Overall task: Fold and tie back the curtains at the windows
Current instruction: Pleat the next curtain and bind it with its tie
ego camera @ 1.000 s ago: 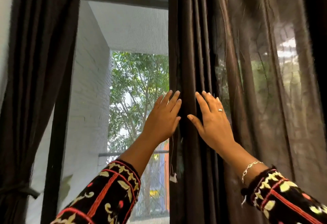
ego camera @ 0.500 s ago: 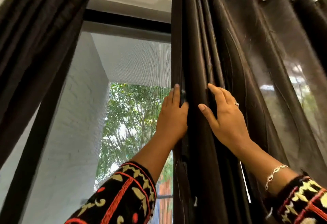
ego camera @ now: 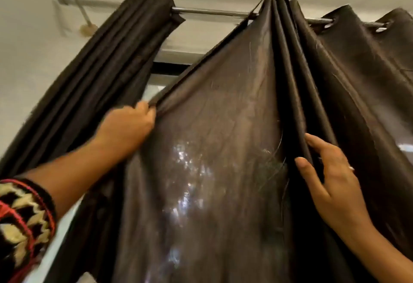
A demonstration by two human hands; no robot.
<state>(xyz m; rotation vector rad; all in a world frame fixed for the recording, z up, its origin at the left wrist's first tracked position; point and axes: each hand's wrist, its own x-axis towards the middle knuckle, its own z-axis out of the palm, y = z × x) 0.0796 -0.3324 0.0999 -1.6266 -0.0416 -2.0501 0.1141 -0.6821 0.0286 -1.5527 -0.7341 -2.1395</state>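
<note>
A dark brown right curtain (ego camera: 212, 137) hangs from a metal rod (ego camera: 212, 12) by eyelets and is stretched out leftward across the window. My left hand (ego camera: 127, 126) grips its left hem, fingers curled round the edge. My right hand (ego camera: 330, 175) rests on a bunch of folds further right, with its thumb on one side of a fold and its straight fingers on the other. A second dark curtain (ego camera: 107, 63) hangs gathered at the left end of the rod.
The rod's bracket (ego camera: 86, 26) is fixed to the white wall at upper left. A black window frame (ego camera: 169, 67) shows between the two curtains. Light shines through the thin fabric.
My left hand has taken hold of the curtain's edge and pulled it out to the left, spreading one panel over the window. The view has tilted up to the rod.
</note>
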